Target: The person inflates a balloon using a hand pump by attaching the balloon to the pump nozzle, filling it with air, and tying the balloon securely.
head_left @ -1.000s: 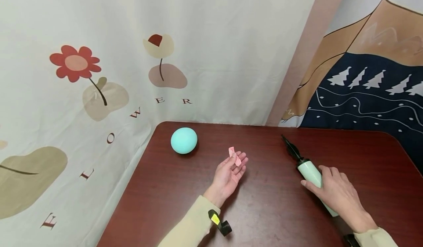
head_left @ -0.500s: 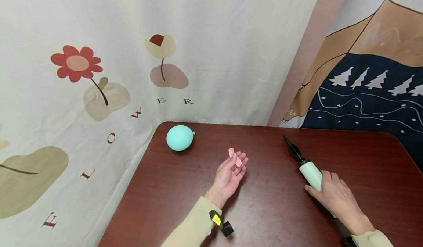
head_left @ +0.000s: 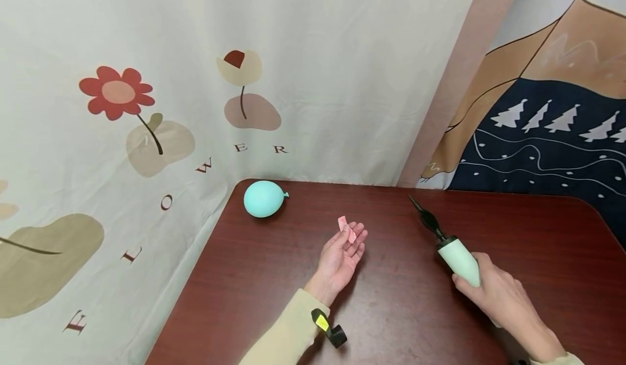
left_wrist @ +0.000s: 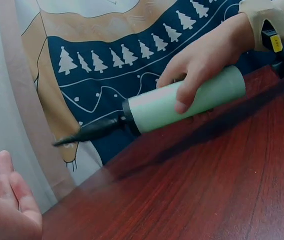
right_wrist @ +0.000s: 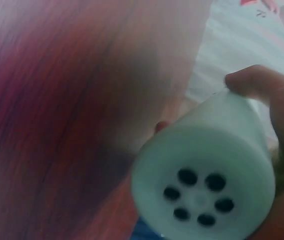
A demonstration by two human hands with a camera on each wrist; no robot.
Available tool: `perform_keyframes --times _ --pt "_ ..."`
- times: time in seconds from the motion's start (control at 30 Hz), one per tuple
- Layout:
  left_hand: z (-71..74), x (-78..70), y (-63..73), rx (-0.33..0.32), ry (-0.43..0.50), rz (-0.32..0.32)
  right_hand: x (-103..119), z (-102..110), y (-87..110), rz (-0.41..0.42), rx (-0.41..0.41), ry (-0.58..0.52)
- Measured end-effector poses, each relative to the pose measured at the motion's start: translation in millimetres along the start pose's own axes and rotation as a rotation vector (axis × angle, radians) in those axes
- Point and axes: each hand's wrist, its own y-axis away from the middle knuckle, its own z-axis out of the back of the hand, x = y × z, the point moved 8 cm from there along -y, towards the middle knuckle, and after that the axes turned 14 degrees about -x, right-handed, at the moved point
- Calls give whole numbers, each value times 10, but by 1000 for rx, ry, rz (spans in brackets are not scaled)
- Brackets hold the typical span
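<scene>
My left hand (head_left: 337,259) is palm up over the middle of the table, pinching a limp pink balloon (head_left: 342,224) between thumb and fingers. At the right, my right hand (head_left: 506,294) grips a pale green hand balloon pump (head_left: 459,260) round its barrel. The pump's black nozzle (left_wrist: 94,131) points toward the left hand, apart from it. In the left wrist view the pump is above the table, its shadow below. The right wrist view shows the barrel's end (right_wrist: 202,200), with several dark holes. An inflated turquoise balloon (head_left: 263,199) with a knotted neck lies at the far left.
The dark red-brown table (head_left: 391,310) meets a pale printed curtain (head_left: 342,82) along its back edge. A dark blue tree-patterned cloth (head_left: 548,142) hangs behind the right side. Each wrist wears a black strapped camera, the left one (head_left: 329,328) near the sleeve cuff.
My right hand has closed round the pump and raised it from the table. The turquoise balloon has rolled left and back, showing its knot. The left hand has barely moved.
</scene>
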Motion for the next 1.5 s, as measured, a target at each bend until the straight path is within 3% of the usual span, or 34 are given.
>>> perform_keyframes --times 0.27,0.67,0.93,1.27,1.5 --pt "-43 -101 -2 -8 53 -3 325 85 170 74 -37 -70" --pt "-107 -216 -32 -19 103 -10 614 -1 322 176 15 -96" --pt "-133 -180 -39 -9 75 -29 695 -112 339 147 83 -114" --pt "-122 -125 -14 -38 67 -51 785 -158 322 161 61 -119" --pt "-97 -133 -11 -26 20 -113 824 -183 313 162 61 -120"
